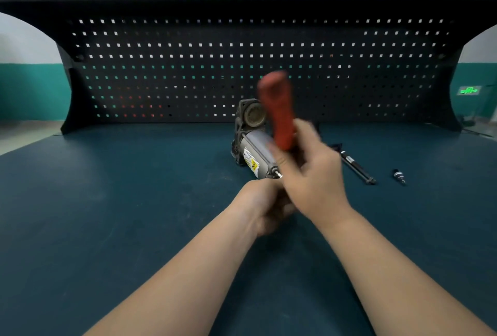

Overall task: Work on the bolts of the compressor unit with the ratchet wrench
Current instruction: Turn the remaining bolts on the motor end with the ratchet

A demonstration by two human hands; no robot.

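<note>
Ratchet wrench (277, 112) is gripped low on its red handle by the right hand (312, 174), handle raised and motion-blurred, presumably mid-stroke on a near-end bolt. Left hand (269, 209) is curled at the unit's near end, likely to brace it; what it holds is hidden. Compressor unit (252, 145) lies mid-table (121, 201) on its side: silver cylinder with yellow warning label, dark cast head at the far end. One long bolt (355, 167) lies removed to the right.

head-worn view, forward-down, close over workbench (134, 201)
</note>
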